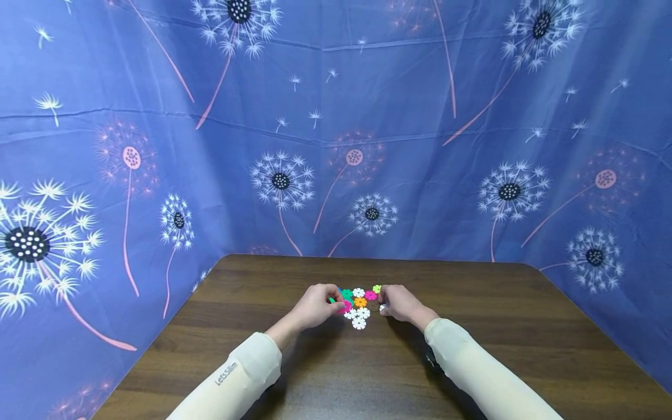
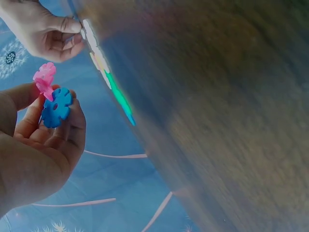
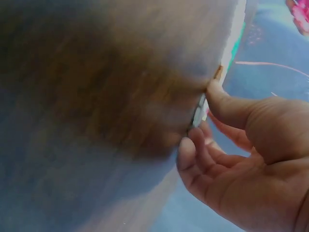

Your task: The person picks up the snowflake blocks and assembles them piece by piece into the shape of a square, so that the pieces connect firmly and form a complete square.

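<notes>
My left hand (image 1: pixel 317 305) is raised just over the table's middle, pinching a pink flower-shaped notched disc (image 2: pixel 45 79). Tucked in the same fingers is a second notched disc (image 2: pixel 57 107), blue in the left wrist view and greener in the head view. Thumb and fingertips of my right hand (image 1: pixel 401 303) are down at the tabletop, gripping a white notched disc (image 3: pixel 198 112) by its edges. Between the hands lies a flat cluster of such discs, among them an orange disc (image 1: pixel 360 302), a green disc (image 1: pixel 347 293) and a white disc (image 1: pixel 359 323).
Past the right fingertips shows a yellow-green disc (image 1: pixel 377 289), with a pink disc (image 1: pixel 371 296) beside it. The brown wooden table (image 1: pixel 336 373) reaches back to a blue dandelion-print cloth (image 1: pixel 325 116) hanging behind and along both sides.
</notes>
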Motion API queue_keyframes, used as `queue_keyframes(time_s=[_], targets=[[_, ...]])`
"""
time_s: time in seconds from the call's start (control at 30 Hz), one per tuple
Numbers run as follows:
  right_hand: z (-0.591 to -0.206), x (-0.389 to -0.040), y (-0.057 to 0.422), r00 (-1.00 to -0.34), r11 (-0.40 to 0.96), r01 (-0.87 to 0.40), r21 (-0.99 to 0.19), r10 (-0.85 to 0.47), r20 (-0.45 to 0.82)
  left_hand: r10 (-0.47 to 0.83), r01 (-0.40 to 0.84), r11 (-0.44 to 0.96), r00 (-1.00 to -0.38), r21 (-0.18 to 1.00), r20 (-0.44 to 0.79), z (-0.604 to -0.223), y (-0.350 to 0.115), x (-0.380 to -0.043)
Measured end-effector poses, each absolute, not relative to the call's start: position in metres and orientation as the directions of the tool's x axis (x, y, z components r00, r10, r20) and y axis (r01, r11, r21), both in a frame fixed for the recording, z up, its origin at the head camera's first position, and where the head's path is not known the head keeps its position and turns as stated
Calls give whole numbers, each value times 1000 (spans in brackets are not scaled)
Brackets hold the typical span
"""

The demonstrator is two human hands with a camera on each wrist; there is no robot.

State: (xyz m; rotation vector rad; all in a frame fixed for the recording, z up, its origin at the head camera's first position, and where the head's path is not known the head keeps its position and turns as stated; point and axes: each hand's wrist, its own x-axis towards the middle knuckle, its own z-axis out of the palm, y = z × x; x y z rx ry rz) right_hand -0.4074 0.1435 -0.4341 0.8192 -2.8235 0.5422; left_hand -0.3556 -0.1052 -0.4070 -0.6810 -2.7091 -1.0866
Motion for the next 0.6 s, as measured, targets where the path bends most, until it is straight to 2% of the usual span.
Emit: queue_keyframes(time_s=[0.17, 0.3, 0.4, 0.6], targets=[[-434, -400, 148, -854, 754, -519, -404, -480, 200, 358, 457, 635, -889, 622, 287, -409, -104, -355], [-431, -391, 151, -832, 643, -529, -553, -520, 191, 359, 457, 633, -888, 625, 286, -411, -103, -354], [-428, -386, 151, -827, 546, -490, -679, -538, 164, 364, 466, 627, -884, 624, 294, -411, -102, -354], [-422, -385, 145, -832, 333, -292, -897, -552, 66, 372, 476, 610, -878, 634, 302, -411, -101, -356]])
